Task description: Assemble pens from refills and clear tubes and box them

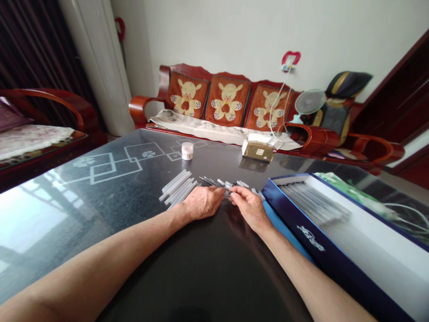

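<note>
My left hand rests low over the table with its fingers curled; what they hold is hidden. Close by on the right, the thumb and forefinger of my right hand pinch a thin pen part, mostly covered by the fingertips. Translucent pen barrels lie in a slanted pile beside my left hand, partly behind it. Thin dark pieces like pen refills lie just beyond my left hand. Small clear and grey pieces like pen caps are scattered behind my right hand.
A blue-sided box with a white inside stands at the right, holding a row of clear pens. Farther back on the dark glossy table are a small white tub and a tissue pack. A wooden sofa stands beyond.
</note>
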Tool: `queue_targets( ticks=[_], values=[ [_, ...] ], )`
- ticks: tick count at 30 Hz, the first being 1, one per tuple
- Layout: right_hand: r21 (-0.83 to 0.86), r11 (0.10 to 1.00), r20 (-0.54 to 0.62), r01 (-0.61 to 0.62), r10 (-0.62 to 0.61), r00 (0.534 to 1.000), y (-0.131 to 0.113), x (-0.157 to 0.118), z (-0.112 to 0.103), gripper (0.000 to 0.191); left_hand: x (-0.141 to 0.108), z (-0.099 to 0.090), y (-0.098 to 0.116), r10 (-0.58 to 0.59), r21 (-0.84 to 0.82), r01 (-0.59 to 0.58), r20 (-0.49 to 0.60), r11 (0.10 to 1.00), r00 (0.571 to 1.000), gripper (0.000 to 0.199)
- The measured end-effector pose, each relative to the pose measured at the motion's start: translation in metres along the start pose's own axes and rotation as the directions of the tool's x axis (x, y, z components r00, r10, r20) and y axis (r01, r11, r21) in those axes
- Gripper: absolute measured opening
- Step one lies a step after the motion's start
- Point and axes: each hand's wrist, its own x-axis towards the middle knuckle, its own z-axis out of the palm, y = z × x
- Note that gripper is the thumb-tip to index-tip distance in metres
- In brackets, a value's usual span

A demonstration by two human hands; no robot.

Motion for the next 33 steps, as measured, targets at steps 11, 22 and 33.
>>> queue_targets(
  ticks=[11, 22, 33],
  values=[
    [0.003, 1.000, 0.025, 0.000, 0.000, 1.000, -0.012, -0.003, 0.001, 0.024, 0.000, -0.001, -0.001, 0.023, 0.008, -0.023, -0.028, 1.000, 0.999, 0.031],
    [-0.172, 0.985, 0.026, 0.014, -0.010, 1.000, -0.021, -0.007, -0.003, 0.037, 0.003, -0.003, -0.001, 0.103, 0.148, -0.083, -0.132, 0.985, 0.986, 0.029],
    [-0.185, 0.981, 0.065, 0.054, -0.043, 0.997, -0.019, -0.009, -0.003, 0.024, 0.002, -0.001, -0.003, 0.112, 0.128, -0.094, -0.136, 0.987, 0.984, 0.030]
  ],
)
